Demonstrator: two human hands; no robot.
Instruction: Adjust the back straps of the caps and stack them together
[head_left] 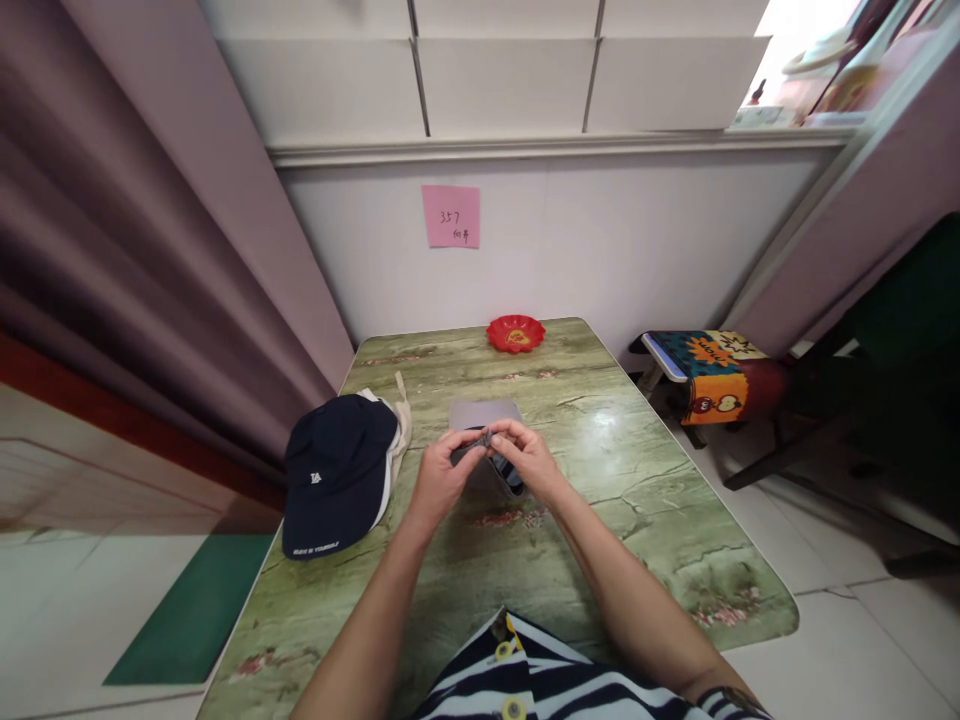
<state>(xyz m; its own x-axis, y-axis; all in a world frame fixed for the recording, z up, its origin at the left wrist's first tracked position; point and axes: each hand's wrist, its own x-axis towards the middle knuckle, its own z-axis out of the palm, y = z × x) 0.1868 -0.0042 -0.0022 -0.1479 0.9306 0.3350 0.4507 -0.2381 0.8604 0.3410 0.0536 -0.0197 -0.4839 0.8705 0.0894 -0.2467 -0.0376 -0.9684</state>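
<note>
My left hand (442,470) and my right hand (525,455) meet over the middle of the table, fingers closed in a pinch. Between their fingertips is a small dark grey piece (486,438), too small to name. Just below the fingers hangs or lies a dark, glossy-looking thing (510,475), partly covered by my right hand; I cannot tell whether it joins the grey piece. Behind the hands, a flat light-grey object (484,411) shows on the table, its near part hidden.
Left on the green marbled table (637,530) lies a navy cap (337,470) over paler headwear. A red scalloped dish (516,334) stands at the back edge. A pink note (451,217) is on the wall behind. Right of the table is a cloth-covered stool (705,365).
</note>
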